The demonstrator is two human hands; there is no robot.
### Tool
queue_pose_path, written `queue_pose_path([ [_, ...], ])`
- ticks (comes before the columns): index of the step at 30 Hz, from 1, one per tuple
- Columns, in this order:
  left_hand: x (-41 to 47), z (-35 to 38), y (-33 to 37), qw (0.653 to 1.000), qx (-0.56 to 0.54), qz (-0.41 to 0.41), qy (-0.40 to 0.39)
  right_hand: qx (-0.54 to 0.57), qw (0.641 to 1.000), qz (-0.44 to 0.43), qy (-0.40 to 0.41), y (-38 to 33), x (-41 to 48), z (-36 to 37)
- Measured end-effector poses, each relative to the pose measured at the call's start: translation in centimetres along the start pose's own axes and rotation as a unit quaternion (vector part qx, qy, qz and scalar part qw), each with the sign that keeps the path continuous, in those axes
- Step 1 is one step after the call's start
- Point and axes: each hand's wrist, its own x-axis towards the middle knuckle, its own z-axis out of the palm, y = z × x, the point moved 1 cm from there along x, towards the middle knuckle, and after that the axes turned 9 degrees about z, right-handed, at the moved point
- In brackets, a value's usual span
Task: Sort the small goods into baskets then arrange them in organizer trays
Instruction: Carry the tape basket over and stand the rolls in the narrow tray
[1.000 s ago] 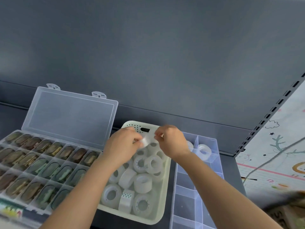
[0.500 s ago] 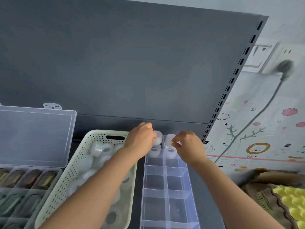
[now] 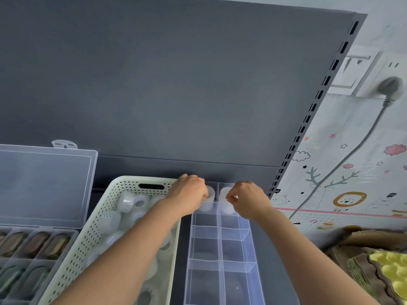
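Two forearms reach up from the near edge. Between them is a clear organizer tray point(image 3: 220, 253) with two columns of compartments, running away from the camera.

Just left of it, nearly touching, is a cream perforated basket point(image 3: 92, 234) full of white tape rolls point(image 3: 126, 202). Further left is a compartment box point(image 3: 56, 264) holding brown-green items point(image 3: 33, 244), too blurred to identify. Its clear lid point(image 3: 44, 186) stands open against the back.

Near right: a yellow bumpy foam piece point(image 3: 389, 267) on brown fabric point(image 3: 363, 241).

Both hands are at the tray's far end:
- **Left hand** point(image 3: 189, 192): over the basket's far right corner, knuckles up. Its fingers are curled round the left roll point(image 3: 209, 195) in the far left compartment. The contact side is mostly hidden behind the hand.
- **Right hand** point(image 3: 248, 200): thumb and index tips are pressed together, pinching the edge of the right roll point(image 3: 225, 194) in the far right compartment. The other fingers are curled in.

The two rolls are side by side with the centre divider between them. More white shows below each one, in the same compartments.

Behind all this is the grey shelf back panel point(image 3: 176, 84), with a slotted upright point(image 3: 308, 119) along its right edge. Farthest right is a wall socket point(image 3: 374, 71) with a grey plug point(image 3: 392, 88). Its cable point(image 3: 343, 166) drops across a cartoon-print wall mat point(image 3: 352, 194).
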Motion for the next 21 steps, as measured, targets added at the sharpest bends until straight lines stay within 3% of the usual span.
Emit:
queue_pose_path([
  [4, -0.4, -0.7, 0.7, 0.999, 0.035, 0.005, -0.003, -0.006, 1.0, -0.016, 0.007, -0.2, -0.3, 0.2],
  [7, -1.5, -1.7, 0.8, 0.999, 0.007, -0.004, 0.04, 0.027, 0.997, -0.018, 0.072, -0.9, -1.2, 0.0],
  [11, -5.3, -3.7, -0.6, 0.991, -0.059, -0.035, 0.111, 0.115, 0.977, -0.111, 0.143, -4.2, -3.4, -1.0],
  [16, -12.5, -5.2, -2.9, 0.977, -0.113, -0.176, 0.034, 0.15, 0.957, -0.244, 0.039, -9.9, -6.4, -0.6],
  [21, -17.9, -4.9, -3.1, 0.957, -0.151, -0.234, -0.087, 0.03, 0.962, -0.271, -0.001, -13.0, -7.6, 1.2],
])
